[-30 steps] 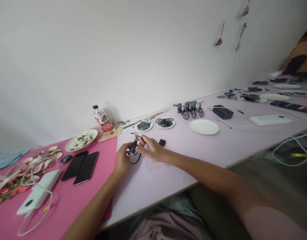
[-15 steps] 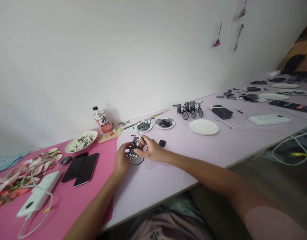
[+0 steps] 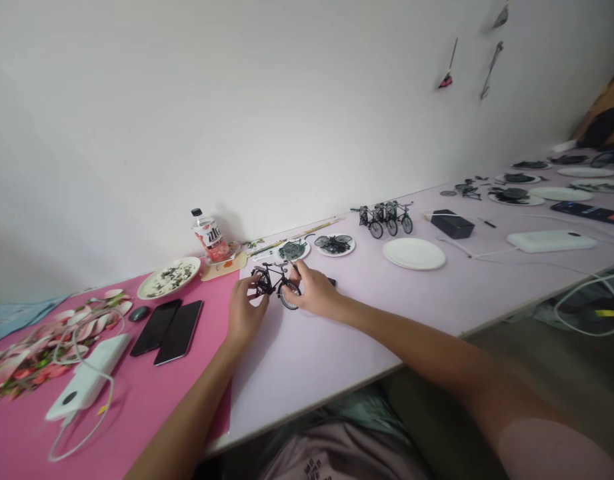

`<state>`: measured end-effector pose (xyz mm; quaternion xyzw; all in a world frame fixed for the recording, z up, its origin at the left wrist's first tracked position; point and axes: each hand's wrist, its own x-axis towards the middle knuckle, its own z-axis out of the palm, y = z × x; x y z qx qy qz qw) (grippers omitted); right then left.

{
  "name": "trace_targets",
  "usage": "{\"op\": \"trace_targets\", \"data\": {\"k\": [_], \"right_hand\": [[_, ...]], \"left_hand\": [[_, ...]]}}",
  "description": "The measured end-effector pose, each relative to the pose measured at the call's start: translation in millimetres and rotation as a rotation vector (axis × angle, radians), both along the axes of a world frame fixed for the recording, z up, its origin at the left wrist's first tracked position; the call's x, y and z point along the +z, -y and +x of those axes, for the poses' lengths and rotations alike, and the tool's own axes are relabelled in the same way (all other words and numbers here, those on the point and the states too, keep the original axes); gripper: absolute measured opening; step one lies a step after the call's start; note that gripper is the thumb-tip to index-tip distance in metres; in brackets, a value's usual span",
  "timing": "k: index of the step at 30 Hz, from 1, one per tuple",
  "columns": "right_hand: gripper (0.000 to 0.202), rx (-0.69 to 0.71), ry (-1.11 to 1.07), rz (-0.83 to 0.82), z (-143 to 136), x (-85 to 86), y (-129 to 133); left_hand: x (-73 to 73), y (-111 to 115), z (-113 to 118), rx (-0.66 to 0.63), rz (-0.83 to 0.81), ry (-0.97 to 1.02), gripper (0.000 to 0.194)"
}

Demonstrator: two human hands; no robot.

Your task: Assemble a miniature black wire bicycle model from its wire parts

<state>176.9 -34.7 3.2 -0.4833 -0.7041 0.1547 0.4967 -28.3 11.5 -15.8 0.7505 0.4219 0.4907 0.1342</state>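
Between my hands a small black model bicycle point(image 3: 273, 281) is held side-on above the pale table. My left hand point(image 3: 244, 308) pinches its rear wheel at the left. At the front wheel, on the right, my right hand point(image 3: 314, 291) has its fingers closed on the bicycle; a thin dark tool seems to stick out by the fingers, too small to make out. Behind lie a plate of green parts point(image 3: 293, 251) and a plate of black parts point(image 3: 335, 245). A small dark object point(image 3: 331, 282) is partly hidden behind my right hand.
Several model bicycles point(image 3: 385, 220) stand near the wall. A white plate point(image 3: 414, 254), a black box point(image 3: 453, 224) and a white power bank point(image 3: 551, 241) are to the right. At the left are a bottle point(image 3: 211, 237), a plate of bits point(image 3: 169, 277) and two phones point(image 3: 179, 332).
The model bicycle has turned from nearly end-on to side-on between my hands. My right hand has shifted slightly right, now partly covering the small dark object. The view has shifted slightly.
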Motion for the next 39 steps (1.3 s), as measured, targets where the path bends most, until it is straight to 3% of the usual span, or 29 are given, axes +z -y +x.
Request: {"op": "trace_targets", "data": {"k": [5, 14, 23, 31, 39], "right_hand": [[0.034, 0.055, -0.054, -0.010, 5, -3.3, -5], [0.030, -0.055, 0.035, -0.058, 14, 0.8, -9], [0.034, -0.138, -0.021, 0.122, 35, 3.6, -26], [0.038, -0.428, 0.021, 0.298, 89, 22.2, -44], [0.026, -0.677, 0.113, 0.322, 143, 18.5, -64]], "left_hand": [[1.7, 4, 1, 0.008, 0.054, -0.037, 0.039], [-0.4, 8, 7, -0.081, 0.029, 0.010, 0.034], [-10.8, 8, 11, -0.169, -0.016, 0.001, 0.032], [-11.6, 8, 10, -0.154, -0.072, -0.026, 0.031], [-14.1, 8, 10, -0.178, -0.130, -0.060, 0.030]]}}
